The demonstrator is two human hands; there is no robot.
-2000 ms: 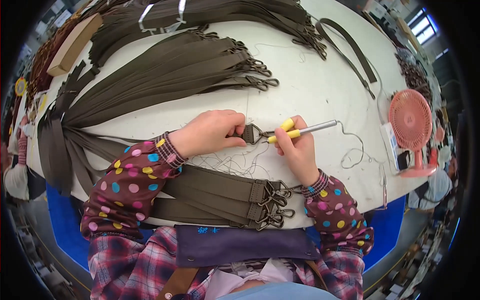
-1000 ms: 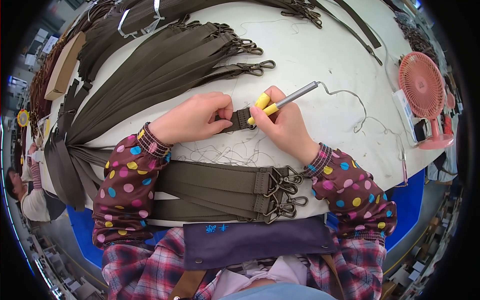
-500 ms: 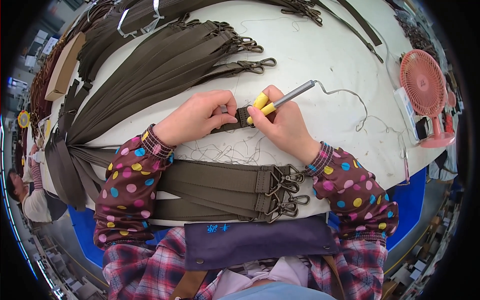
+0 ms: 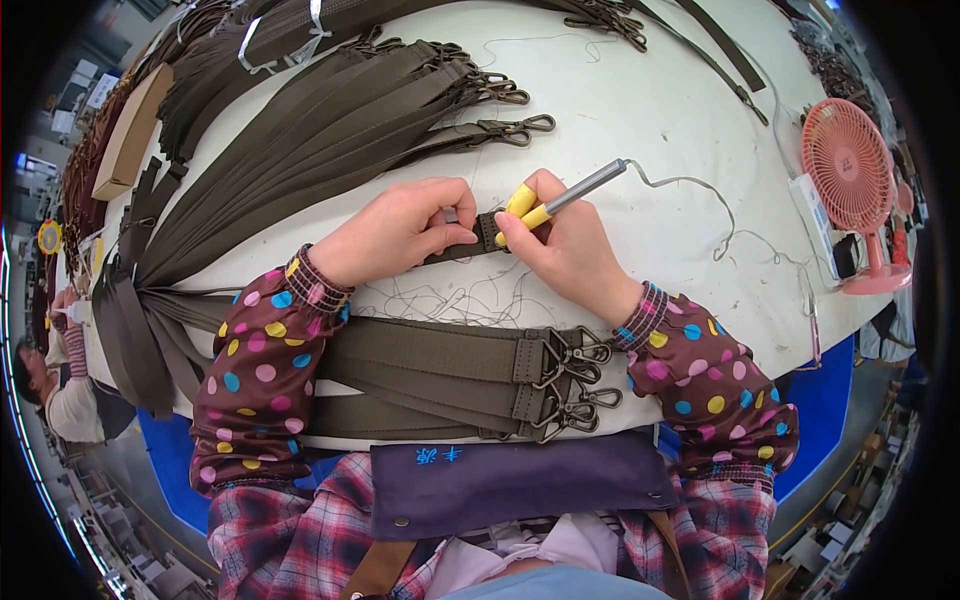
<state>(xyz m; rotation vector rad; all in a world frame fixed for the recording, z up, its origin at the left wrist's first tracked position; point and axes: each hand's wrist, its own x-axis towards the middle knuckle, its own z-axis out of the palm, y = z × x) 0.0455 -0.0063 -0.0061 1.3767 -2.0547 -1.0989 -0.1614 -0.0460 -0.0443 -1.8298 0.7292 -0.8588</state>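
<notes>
My left hand (image 4: 400, 235) pinches a dark olive webbing strap (image 4: 487, 232) near its stitched end. Something small and grey shows between its fingers, too hidden to name. In my right hand (image 4: 575, 255) is a corded pen-shaped tool (image 4: 592, 186) with a grey body and yellow grip, held like a pen. Its tip is at the strap's end, hidden by the fingers. Yellow wrapping (image 4: 521, 200) covers one right fingertip. Nearer me lie finished-looking straps (image 4: 430, 355) with metal snap hooks (image 4: 578, 360), and loose threads (image 4: 450, 300) lie between them and my hands.
A large bundle of straps (image 4: 290, 160) fans across the white table (image 4: 640, 110), with hooks at its far end. More tied straps (image 4: 350, 12) lie behind. A pink fan (image 4: 846, 165) stands at the right. The tool's thin cord (image 4: 690, 183) trails right. Another person (image 4: 70, 400) is at far left.
</notes>
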